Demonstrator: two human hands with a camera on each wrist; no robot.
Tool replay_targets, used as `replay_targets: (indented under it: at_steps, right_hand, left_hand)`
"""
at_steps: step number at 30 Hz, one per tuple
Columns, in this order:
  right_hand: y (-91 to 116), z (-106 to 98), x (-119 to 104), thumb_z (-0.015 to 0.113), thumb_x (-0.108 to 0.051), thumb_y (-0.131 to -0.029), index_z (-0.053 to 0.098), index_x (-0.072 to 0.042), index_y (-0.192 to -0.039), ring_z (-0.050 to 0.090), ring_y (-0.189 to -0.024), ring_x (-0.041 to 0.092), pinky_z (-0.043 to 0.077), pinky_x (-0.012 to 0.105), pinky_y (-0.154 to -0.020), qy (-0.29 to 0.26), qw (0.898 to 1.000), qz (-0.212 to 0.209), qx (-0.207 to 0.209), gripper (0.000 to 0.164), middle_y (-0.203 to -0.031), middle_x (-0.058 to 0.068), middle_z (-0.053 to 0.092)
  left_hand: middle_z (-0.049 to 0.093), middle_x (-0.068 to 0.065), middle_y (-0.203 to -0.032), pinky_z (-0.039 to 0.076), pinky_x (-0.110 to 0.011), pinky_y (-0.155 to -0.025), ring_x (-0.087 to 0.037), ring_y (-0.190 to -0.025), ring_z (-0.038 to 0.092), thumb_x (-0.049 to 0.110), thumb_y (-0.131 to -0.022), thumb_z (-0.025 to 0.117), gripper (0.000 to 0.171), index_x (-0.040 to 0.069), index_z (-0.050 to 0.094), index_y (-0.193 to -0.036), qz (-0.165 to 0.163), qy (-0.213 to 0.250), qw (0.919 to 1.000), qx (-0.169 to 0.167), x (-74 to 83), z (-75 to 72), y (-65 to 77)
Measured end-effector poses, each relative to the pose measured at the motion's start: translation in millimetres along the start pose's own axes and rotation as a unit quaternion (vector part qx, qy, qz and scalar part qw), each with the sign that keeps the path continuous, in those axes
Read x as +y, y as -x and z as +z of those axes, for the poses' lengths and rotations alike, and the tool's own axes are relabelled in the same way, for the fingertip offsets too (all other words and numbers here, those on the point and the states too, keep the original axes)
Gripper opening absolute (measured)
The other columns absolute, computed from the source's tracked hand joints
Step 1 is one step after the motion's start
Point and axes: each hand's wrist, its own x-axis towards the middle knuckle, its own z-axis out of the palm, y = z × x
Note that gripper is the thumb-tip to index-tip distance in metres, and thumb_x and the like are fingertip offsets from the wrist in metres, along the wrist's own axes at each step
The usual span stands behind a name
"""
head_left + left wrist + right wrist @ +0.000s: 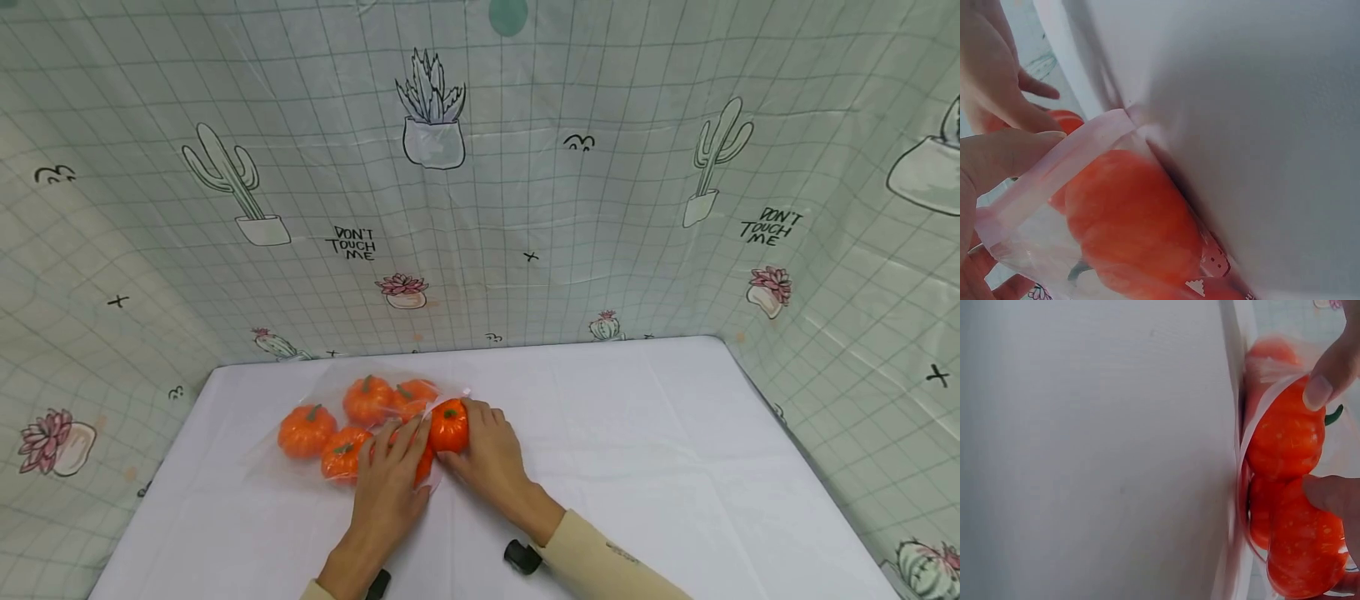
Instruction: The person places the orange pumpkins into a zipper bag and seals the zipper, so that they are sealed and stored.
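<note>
Orange and glossy, a small toy pumpkin (pixel 449 427) sits at the mouth of a clear plastic bag with a pink rim (pixel 1057 173), left of the middle of the white table (pixel 645 450). The right hand (pixel 491 454) grips this pumpkin, thumb on the near side and fingers curled over the far side. The left hand (pixel 390 483) holds the bag by its rim — in the left wrist view the thumb lies over the pink band, fingers beyond it. How far the gripped pumpkin is inside the bag, I cannot tell.

More pumpkins lie in the bag, among them a leftmost pumpkin (pixel 307 432) with a green stem; some touch, and the left hand partly covers those nearest it.

For room, the bag's far side comes near the table's back edge, where a grid-printed curtain (pixel 480 200) rises — little space there. On the left, a moderate strip of tabletop separates bag and side edge. On the right, a broad stretch of tabletop runs from the right hand to the right edge, well apart. The beige sleeve (pixel 600 554) crosses the near side.
</note>
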Motion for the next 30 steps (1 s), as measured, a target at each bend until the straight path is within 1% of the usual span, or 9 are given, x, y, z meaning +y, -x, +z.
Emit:
replay_targets:
  at_steps: [8,16,20,23,27,30]
  right_hand:
    - [-1.9,3.6,-6.8,0.094,-0.034,-0.08,0.056,-0.001,-0.138,0.063,-0.106,0.033,0.058,0.044,-0.091,0.002,1.0,0.006,-0.002,0.077,-0.126,0.016,0.067]
    - [-1.5,2.4,-7.9,0.094,-0.034,-0.08,0.055,-0.001,-0.139,0.063,-0.107,0.032,0.059,0.045,-0.092,0.009,1.0,0.007,-0.014,0.077,-0.127,0.017,0.067]
    - [-2.6,2.0,-7.7,0.094,-0.034,-0.079,0.054,0.002,-0.138,0.064,-0.105,0.032,0.06,0.045,-0.091,0.001,1.0,0.013,-0.009,0.08,-0.122,0.018,0.069]
    - [-4.7,2.7,-8.2,0.095,-0.035,-0.078,0.054,0.005,-0.135,0.065,-0.102,0.032,0.06,0.043,-0.089,0.0,1.0,0.022,0.004,0.081,-0.117,0.019,0.07]
    - [-8.4,4.6,-9.1,0.095,-0.036,-0.078,0.056,0.004,-0.132,0.063,-0.101,0.032,0.059,0.043,-0.087,0.005,0.999,0.031,0.015,0.079,-0.115,0.017,0.069]
    - [-10.2,6.0,-9.2,0.095,-0.037,-0.078,0.057,0.004,-0.132,0.062,-0.101,0.032,0.059,0.043,-0.086,0.01,0.999,0.036,0.016,0.078,-0.116,0.017,0.068]
  left_hand:
    - [0.059,-0.012,-0.148,0.041,-0.058,-0.109,-0.04,-0.136,0.048,0.014,-0.06,0.104,0.1,0.005,0.058,-0.149,0.01,-0.007,0.9999,0.006,-1.2,1.0,0.1]
    - [0.06,-0.013,-0.147,0.041,-0.058,-0.11,-0.04,-0.135,0.048,0.013,-0.06,0.104,0.099,0.004,0.059,-0.148,0.008,-0.007,0.9999,0.009,-0.5,1.8,-0.1]
    - [0.06,-0.013,-0.146,0.041,-0.058,-0.11,-0.04,-0.135,0.048,0.011,-0.06,0.103,0.099,0.004,0.059,-0.148,0.01,-0.004,0.9998,0.014,-0.1,2.3,0.1]
    - [0.061,-0.013,-0.146,0.041,-0.058,-0.109,-0.039,-0.134,0.049,0.009,-0.06,0.103,0.098,0.004,0.06,-0.147,0.015,-0.001,0.9997,0.02,-0.2,3.3,0.6]
    - [0.062,-0.012,-0.145,0.042,-0.057,-0.108,-0.038,-0.133,0.049,0.008,-0.059,0.102,0.097,0.004,0.061,-0.146,0.022,-0.008,0.9994,0.024,-0.3,4.1,0.9]
    - [0.061,-0.012,-0.145,0.042,-0.057,-0.109,-0.038,-0.134,0.049,0.009,-0.06,0.102,0.096,0.004,0.061,-0.147,0.019,-0.014,0.9996,0.017,0.4,3.7,0.9]
